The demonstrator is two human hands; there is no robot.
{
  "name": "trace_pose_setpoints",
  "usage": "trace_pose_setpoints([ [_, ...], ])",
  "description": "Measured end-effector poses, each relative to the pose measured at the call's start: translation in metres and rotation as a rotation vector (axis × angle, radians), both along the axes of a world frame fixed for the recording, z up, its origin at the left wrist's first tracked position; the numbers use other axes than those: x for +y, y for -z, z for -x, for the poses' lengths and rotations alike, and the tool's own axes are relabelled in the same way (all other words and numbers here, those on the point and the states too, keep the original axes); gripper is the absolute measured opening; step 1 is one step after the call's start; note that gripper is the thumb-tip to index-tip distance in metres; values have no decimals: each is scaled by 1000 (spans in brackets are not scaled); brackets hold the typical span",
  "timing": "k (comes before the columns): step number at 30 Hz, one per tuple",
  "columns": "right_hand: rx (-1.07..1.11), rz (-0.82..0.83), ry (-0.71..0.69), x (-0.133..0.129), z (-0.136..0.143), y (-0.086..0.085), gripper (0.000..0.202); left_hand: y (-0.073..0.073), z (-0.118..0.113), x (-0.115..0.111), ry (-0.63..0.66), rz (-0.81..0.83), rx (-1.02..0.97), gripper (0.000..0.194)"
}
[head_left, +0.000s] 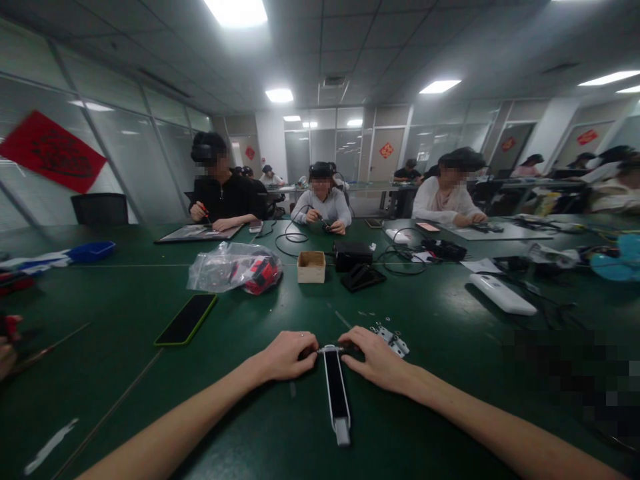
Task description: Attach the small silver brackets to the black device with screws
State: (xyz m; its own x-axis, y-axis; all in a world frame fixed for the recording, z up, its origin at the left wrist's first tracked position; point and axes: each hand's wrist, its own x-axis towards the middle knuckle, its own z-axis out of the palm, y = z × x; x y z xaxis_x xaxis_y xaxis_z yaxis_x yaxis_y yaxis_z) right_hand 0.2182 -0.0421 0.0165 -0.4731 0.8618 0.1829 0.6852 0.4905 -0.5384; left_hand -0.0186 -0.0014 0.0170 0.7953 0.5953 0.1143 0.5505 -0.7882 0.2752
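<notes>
A long, narrow strap-shaped piece [337,390] with a white edge, a black middle and a pale grey tip lies lengthwise on the green table in front of me. Across its far end runs a thin metal rod [323,350] with dark parts at both sides. My left hand [291,355] is closed in a pinch on the dark part at the left. From the other side, my right hand [374,359] pinches the dark part at the right. The fingers partly hide both ends. Small metal plates [393,340] and loose washers lie just beyond my right hand.
A green-edged phone [187,320] lies left; a plastic bag [227,267], small open box [311,268] and black stand [363,277] are ahead. Right are a white device [503,295] and cables. Several people sit across the table; another person's hand [6,357] shows at far left.
</notes>
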Motion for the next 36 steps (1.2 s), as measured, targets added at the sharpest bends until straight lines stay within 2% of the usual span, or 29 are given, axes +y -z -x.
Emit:
trace_pose_setpoints([
  [3,-35,-15,-51,9,-17,-19,33,-1,0,0,5,12,10,12],
  [7,-175,-28,-44,24,-52,-47,25,-2,-1,0,7,16,17,12],
  [11,-438,129,2,32,-81,-61,21,-2,0,0,10,23,7,12],
  [16,-532,279,40,32,-88,-61,20,-2,0,1,14,27,-4,11],
  [26,-491,408,14,41,-87,-38,27,0,0,2,15,19,-5,11],
  [36,-375,439,-42,40,-85,-47,21,-4,0,0,8,43,7,12],
])
